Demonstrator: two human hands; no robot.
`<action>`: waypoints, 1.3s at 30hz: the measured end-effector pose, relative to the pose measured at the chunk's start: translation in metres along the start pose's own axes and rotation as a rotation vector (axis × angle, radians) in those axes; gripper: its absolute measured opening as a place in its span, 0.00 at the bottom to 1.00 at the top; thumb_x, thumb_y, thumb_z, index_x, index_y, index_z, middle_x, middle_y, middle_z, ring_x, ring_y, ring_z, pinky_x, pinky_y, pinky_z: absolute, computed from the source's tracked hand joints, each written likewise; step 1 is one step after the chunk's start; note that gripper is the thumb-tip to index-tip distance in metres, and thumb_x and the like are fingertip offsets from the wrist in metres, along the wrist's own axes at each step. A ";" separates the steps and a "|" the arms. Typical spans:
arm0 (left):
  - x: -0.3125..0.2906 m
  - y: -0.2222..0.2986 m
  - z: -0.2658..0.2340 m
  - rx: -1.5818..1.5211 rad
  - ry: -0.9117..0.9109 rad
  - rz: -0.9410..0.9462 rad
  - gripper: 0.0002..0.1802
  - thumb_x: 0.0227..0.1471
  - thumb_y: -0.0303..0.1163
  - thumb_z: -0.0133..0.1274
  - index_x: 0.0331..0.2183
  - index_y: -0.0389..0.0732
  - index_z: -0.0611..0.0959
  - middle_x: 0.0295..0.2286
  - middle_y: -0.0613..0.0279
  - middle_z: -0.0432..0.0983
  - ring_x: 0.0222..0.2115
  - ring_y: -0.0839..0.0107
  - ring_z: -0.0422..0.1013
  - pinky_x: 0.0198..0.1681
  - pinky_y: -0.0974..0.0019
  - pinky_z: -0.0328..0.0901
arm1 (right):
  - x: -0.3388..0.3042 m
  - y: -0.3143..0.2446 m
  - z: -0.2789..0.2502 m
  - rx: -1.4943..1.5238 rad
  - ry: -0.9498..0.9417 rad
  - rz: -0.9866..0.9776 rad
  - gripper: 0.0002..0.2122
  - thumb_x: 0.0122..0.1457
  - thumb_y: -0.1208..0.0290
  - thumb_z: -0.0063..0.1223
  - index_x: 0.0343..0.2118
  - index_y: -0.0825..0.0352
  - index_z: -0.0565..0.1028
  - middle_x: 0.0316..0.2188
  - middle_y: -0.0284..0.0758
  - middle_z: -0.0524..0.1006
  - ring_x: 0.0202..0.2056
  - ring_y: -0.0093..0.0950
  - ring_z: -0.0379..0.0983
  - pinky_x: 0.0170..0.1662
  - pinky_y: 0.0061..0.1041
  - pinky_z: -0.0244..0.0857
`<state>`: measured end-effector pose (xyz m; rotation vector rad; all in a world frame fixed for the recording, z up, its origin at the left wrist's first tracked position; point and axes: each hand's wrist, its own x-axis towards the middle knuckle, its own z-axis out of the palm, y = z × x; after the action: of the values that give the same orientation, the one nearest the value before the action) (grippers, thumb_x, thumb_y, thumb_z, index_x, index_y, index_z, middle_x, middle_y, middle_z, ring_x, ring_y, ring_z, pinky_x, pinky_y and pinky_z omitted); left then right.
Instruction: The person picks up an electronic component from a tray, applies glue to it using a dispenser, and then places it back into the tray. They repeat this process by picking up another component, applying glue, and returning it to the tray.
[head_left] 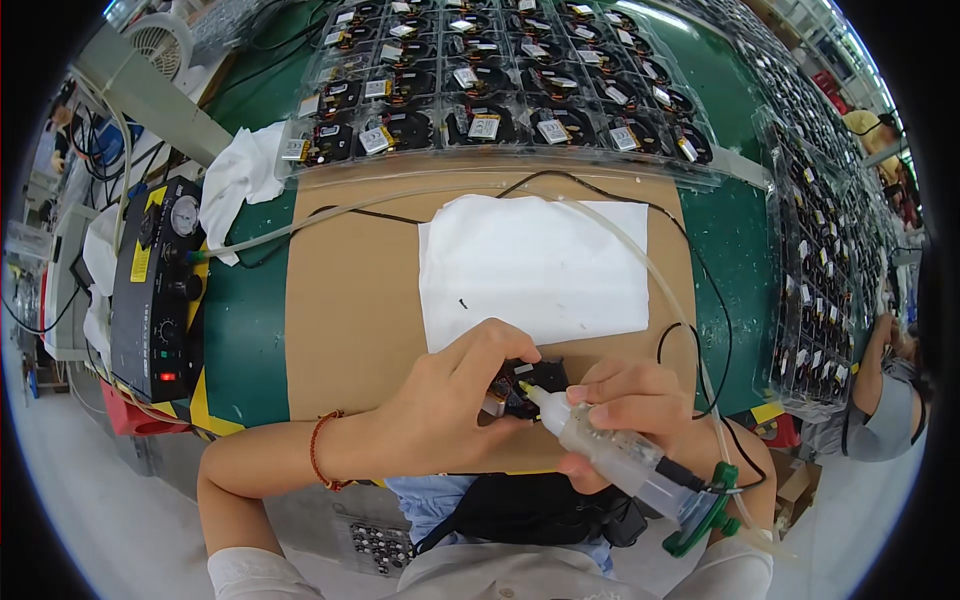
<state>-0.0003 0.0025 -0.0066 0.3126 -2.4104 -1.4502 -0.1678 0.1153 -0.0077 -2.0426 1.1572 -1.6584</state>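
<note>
My left hand (pixel 455 390) is closed round the edge of a small black electronic assembly (pixel 545 375), steadying it between thumb and fingers at the near edge of the cardboard. In my right hand (pixel 640 400) is a clear glue syringe (pixel 625 465) with a white nozzle and a green cap at its back end. Its yellowish tip reaches the assembly; whether it touches is too small to tell. Part of the assembly is hidden by my left fingers. A white cloth (pixel 535 270) lies flat just beyond both hands, with small dark specks on it.
Brown cardboard (pixel 345 290) covers the green bench. A clear tray (pixel 480 90) of similar assemblies spans the far side, with more stacked trays (pixel 815 280) at right. The black dispenser box (pixel 155 290) stands left; its hose (pixel 400 200) and a black cable (pixel 715 290) arch to the syringe.
</note>
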 end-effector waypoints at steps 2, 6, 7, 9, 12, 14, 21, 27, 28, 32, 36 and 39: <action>0.001 0.002 0.000 0.003 0.000 0.000 0.26 0.34 0.19 0.58 0.38 0.37 0.66 0.35 0.57 0.66 0.29 0.63 0.71 0.27 0.67 0.69 | -0.001 0.000 0.001 -0.018 -0.018 0.003 0.23 0.37 0.70 0.67 0.35 0.68 0.67 0.25 0.39 0.71 0.19 0.32 0.69 0.20 0.25 0.66; -0.001 -0.001 0.003 -0.001 0.038 0.013 0.27 0.33 0.18 0.58 0.39 0.37 0.66 0.35 0.57 0.66 0.28 0.62 0.72 0.27 0.67 0.69 | -0.004 0.000 0.006 -0.055 0.009 -0.063 0.21 0.37 0.69 0.67 0.34 0.69 0.68 0.27 0.40 0.72 0.18 0.32 0.68 0.18 0.24 0.65; -0.001 -0.001 0.002 0.000 0.039 0.008 0.27 0.33 0.18 0.58 0.39 0.37 0.66 0.35 0.57 0.66 0.28 0.62 0.72 0.27 0.67 0.69 | -0.003 0.001 0.007 -0.079 0.002 -0.086 0.21 0.37 0.69 0.66 0.33 0.69 0.68 0.27 0.40 0.72 0.18 0.32 0.68 0.17 0.24 0.64; 0.000 0.000 0.003 0.040 0.047 0.048 0.28 0.32 0.18 0.58 0.39 0.37 0.66 0.35 0.57 0.67 0.27 0.62 0.72 0.26 0.68 0.69 | -0.005 0.000 0.008 -0.104 0.010 -0.127 0.19 0.39 0.70 0.65 0.33 0.69 0.68 0.25 0.40 0.72 0.18 0.31 0.68 0.16 0.23 0.64; 0.000 -0.001 0.004 0.043 0.061 0.064 0.28 0.32 0.18 0.58 0.39 0.37 0.66 0.35 0.56 0.67 0.25 0.63 0.72 0.24 0.68 0.69 | -0.005 0.001 0.013 -0.126 0.037 -0.203 0.17 0.41 0.71 0.63 0.32 0.70 0.67 0.23 0.41 0.71 0.18 0.30 0.67 0.16 0.22 0.63; -0.001 -0.001 0.005 0.036 0.068 0.064 0.28 0.32 0.18 0.58 0.39 0.37 0.66 0.35 0.56 0.67 0.25 0.63 0.72 0.24 0.68 0.68 | -0.005 0.002 0.014 -0.130 0.055 -0.234 0.16 0.42 0.72 0.62 0.32 0.70 0.67 0.23 0.41 0.71 0.18 0.29 0.66 0.16 0.21 0.62; -0.001 -0.002 0.007 0.074 0.088 0.107 0.28 0.32 0.18 0.58 0.39 0.37 0.66 0.36 0.54 0.67 0.25 0.62 0.72 0.23 0.68 0.68 | -0.005 -0.002 0.013 -0.177 0.012 -0.286 0.16 0.42 0.73 0.62 0.31 0.68 0.67 0.21 0.38 0.70 0.19 0.28 0.66 0.17 0.20 0.62; -0.001 -0.002 0.007 0.083 0.091 0.124 0.28 0.31 0.17 0.57 0.39 0.36 0.66 0.36 0.55 0.67 0.24 0.61 0.71 0.23 0.67 0.68 | -0.004 -0.003 0.013 -0.193 -0.009 -0.307 0.15 0.42 0.73 0.63 0.31 0.67 0.67 0.22 0.38 0.69 0.19 0.27 0.65 0.17 0.20 0.62; -0.001 -0.002 0.007 0.082 0.091 0.124 0.28 0.31 0.17 0.57 0.39 0.36 0.66 0.36 0.55 0.67 0.24 0.61 0.71 0.23 0.67 0.68 | -0.005 -0.004 0.012 -0.192 -0.013 -0.306 0.16 0.42 0.73 0.63 0.31 0.67 0.67 0.22 0.38 0.69 0.19 0.27 0.65 0.17 0.20 0.62; -0.002 -0.002 0.007 0.077 0.090 0.120 0.29 0.31 0.17 0.56 0.40 0.36 0.66 0.36 0.54 0.67 0.24 0.61 0.71 0.23 0.66 0.68 | -0.006 -0.005 0.008 -0.251 -0.085 -0.288 0.20 0.43 0.63 0.64 0.33 0.64 0.65 0.25 0.38 0.72 0.19 0.27 0.67 0.19 0.20 0.67; -0.002 -0.002 0.007 0.077 0.091 0.113 0.29 0.31 0.16 0.56 0.40 0.36 0.66 0.36 0.54 0.67 0.24 0.61 0.71 0.23 0.66 0.67 | -0.006 -0.004 0.008 -0.236 -0.077 -0.281 0.20 0.43 0.63 0.65 0.32 0.64 0.65 0.25 0.37 0.71 0.19 0.27 0.67 0.19 0.21 0.67; -0.002 -0.002 0.007 0.072 0.091 0.112 0.29 0.31 0.17 0.56 0.40 0.36 0.66 0.36 0.54 0.67 0.24 0.61 0.71 0.22 0.66 0.67 | -0.006 -0.005 0.008 -0.235 -0.074 -0.274 0.20 0.43 0.62 0.65 0.32 0.65 0.64 0.25 0.38 0.71 0.19 0.27 0.67 0.19 0.21 0.67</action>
<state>-0.0007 0.0083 -0.0119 0.2505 -2.3712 -1.2758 -0.1585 0.1204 -0.0118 -2.4845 1.1357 -1.6100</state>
